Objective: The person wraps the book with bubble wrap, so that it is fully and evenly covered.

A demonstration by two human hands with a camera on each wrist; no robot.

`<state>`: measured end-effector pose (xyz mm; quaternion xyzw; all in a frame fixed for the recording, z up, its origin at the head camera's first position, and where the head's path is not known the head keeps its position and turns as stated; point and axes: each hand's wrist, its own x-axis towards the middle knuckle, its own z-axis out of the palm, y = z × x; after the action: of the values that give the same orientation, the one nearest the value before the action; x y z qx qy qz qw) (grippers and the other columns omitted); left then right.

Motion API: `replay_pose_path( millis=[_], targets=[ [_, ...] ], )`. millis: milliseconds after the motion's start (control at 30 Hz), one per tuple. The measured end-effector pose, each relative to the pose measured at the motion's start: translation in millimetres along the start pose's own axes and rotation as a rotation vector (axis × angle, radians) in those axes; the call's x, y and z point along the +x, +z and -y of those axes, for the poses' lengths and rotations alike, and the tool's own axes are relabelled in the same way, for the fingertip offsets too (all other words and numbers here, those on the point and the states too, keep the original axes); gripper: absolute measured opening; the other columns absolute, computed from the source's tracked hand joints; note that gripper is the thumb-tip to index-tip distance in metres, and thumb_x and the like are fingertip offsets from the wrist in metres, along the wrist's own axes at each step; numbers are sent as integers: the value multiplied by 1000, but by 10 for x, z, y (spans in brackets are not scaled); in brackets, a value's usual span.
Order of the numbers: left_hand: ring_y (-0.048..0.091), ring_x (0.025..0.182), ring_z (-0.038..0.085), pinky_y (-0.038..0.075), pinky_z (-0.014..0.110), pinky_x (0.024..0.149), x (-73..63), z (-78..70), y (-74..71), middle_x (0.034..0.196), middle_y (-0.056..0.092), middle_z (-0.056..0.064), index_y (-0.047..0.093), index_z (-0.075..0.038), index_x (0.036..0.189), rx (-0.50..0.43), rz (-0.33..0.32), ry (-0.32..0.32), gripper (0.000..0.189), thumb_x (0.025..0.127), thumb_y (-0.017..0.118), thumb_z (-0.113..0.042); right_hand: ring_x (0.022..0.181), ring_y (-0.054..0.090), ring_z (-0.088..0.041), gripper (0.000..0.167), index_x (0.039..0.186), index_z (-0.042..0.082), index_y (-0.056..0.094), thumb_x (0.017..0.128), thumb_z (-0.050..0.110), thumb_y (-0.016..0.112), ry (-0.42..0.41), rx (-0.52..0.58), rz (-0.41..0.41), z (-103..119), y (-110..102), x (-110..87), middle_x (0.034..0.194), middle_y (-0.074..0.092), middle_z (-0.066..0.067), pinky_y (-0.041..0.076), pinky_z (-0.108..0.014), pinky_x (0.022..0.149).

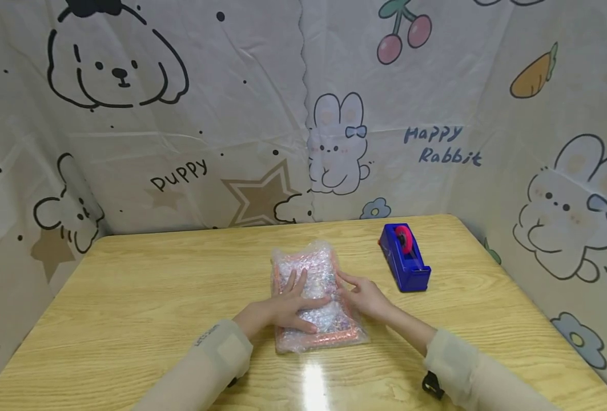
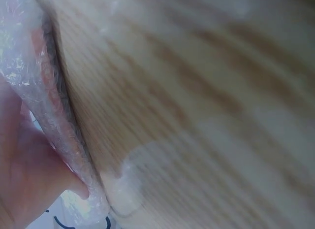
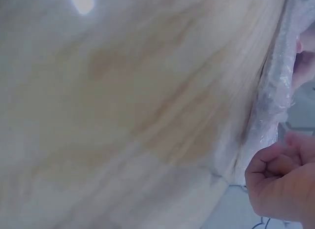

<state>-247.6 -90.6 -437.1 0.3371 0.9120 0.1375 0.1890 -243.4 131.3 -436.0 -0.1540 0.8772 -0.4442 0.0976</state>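
A flat rectangular package in clear bubble wrap [image 1: 316,274], with an orange-pink border showing through, lies on the table in the head view. My left hand [image 1: 295,305] rests across its top, fingers spread and thumb toward the near edge. At the package's right edge is my right hand [image 1: 367,297], with index finger and thumb against the wrap. In the right wrist view the other fingers of the right hand [image 3: 283,177] curl inward beside the wrapped edge. The left wrist view shows the left hand [image 2: 29,165] over the package's side [image 2: 54,91].
A blue tape dispenser [image 1: 406,260] with a pink-cored roll stands right of the package, beyond the right hand. The wooden table [image 1: 154,285] meets a printed cloth [image 1: 262,114] at the back and sides.
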Motion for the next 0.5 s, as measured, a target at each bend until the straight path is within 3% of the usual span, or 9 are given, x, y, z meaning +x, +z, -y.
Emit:
replay_pose_path(
  millis=[200,333,500],
  targets=[
    [-22,132,41,-22,63,96,5,4,11,148,-18,21,30,-39,140,-6,-6,-10,67,80,55,-57,42,35,-2,43,129,5,51,89,19,57,-160,-291,86,10,42,-31,50,45,7,35,-18,41],
    [-20,132,42,-21,63,96,3,7,23,148,-16,22,31,-38,140,-18,-13,-1,67,80,56,-57,41,33,-4,45,131,14,50,89,30,57,-145,-491,111,0,79,-51,47,40,7,36,-22,43],
    [-16,133,43,-19,64,97,-6,8,-4,149,-11,23,40,-33,137,-53,-41,21,63,80,59,-52,42,38,-8,50,133,17,48,88,34,58,-131,-596,105,6,78,-57,47,43,4,38,-25,43]
  ],
)
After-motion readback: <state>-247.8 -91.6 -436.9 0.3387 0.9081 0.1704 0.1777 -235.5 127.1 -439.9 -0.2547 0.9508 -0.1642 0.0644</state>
